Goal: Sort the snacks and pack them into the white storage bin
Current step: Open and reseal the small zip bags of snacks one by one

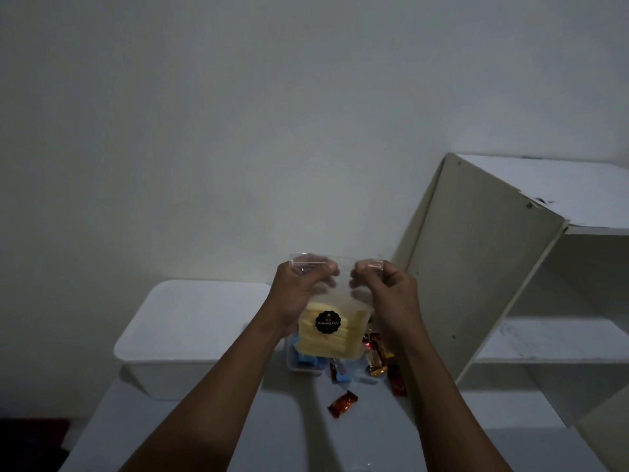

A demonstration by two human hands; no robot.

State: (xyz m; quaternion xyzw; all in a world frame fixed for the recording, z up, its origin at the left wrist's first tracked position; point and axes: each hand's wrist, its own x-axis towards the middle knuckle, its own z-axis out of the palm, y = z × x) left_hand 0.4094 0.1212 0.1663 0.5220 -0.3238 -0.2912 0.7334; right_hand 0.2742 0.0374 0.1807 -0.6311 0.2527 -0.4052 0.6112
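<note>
Where hands [343,287] pinch, label [327,322] reads "Stik".

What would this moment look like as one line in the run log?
left hand: pinching bag top | right hand: pinching bag top | bag: held above snacks | bin: left of bag, lid on

The lidded bin [190,321] stands on the table [279,434], left of the snacks [374,362]; shelves [531,281] right.
</note>
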